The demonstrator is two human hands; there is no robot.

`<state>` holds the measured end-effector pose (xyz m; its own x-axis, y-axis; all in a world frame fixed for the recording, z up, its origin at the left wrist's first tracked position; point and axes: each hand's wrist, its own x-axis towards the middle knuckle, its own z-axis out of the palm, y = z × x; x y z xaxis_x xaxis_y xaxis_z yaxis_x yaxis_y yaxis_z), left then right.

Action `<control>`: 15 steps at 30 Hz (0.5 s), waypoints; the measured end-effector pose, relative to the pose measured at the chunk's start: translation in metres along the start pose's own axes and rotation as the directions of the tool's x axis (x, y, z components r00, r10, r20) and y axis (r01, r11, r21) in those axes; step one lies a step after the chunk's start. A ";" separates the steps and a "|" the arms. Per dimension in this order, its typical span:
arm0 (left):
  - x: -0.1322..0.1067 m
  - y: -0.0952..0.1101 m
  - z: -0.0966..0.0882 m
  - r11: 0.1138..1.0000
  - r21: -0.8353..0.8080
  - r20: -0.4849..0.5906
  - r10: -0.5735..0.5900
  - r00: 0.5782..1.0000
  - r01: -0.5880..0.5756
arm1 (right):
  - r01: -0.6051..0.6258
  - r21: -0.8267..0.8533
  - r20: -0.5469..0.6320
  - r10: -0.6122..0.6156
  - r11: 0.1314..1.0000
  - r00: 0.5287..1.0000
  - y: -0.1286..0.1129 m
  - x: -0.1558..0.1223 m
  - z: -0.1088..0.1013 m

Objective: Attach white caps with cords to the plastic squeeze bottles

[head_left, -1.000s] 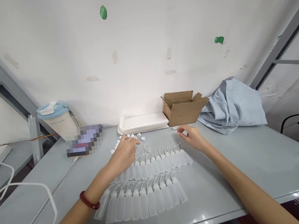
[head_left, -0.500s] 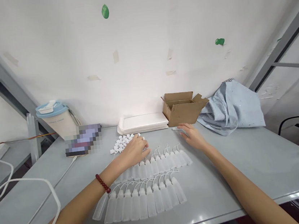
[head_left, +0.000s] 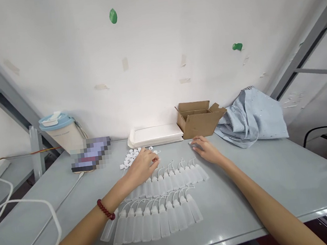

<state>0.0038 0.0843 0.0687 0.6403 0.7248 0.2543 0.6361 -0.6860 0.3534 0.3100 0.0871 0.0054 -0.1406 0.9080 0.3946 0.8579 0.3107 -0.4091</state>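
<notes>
Two rows of small translucent squeeze bottles lie side by side on the grey table (head_left: 263, 182): a far row (head_left: 176, 176) and a near row (head_left: 157, 220). My left hand (head_left: 142, 165) rests over the left part of the far row, fingers curled, fingertips by a small white cap. A heap of loose white caps (head_left: 132, 157) lies just beyond it. My right hand (head_left: 204, 149) lies palm down on the table right of the far row, fingers curled over a small white piece near the cardboard box (head_left: 199, 120).
A stack of white trays (head_left: 156, 135) sits against the wall. A light blue cloth (head_left: 249, 118) lies at back right. A round lidded container (head_left: 61, 131) and a blurred dark object (head_left: 91, 153) stand at back left. A white cable (head_left: 27, 206) loops on the left.
My left hand drifted right along the far row and came back a little toward the caps. My right hand shifted slightly toward the box. The bottles stayed put.
</notes>
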 end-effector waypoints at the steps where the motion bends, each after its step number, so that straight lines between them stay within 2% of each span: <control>1: -0.001 -0.001 -0.001 1.000 -0.007 -0.017 -0.001 1.000 0.001 | -0.002 0.005 -0.004 0.002 1.000 1.000 -0.001 0.000 -0.001; 6: -0.012 -0.006 -0.003 0.998 -0.067 -0.118 -0.027 0.993 0.019 | -0.022 0.018 -0.016 0.022 1.000 1.000 -0.006 0.000 -0.003; 15: -0.033 -0.009 -0.014 0.979 -0.172 -0.247 -0.155 0.957 0.114 | -0.085 0.044 -0.001 0.086 0.995 0.996 -0.022 -0.003 -0.006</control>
<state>-0.0289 0.0670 0.0699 0.4078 0.8156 0.4105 0.6218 -0.5773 0.5293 0.2950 0.0760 0.0180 -0.0659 0.9309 0.3594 0.8441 0.2441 -0.4775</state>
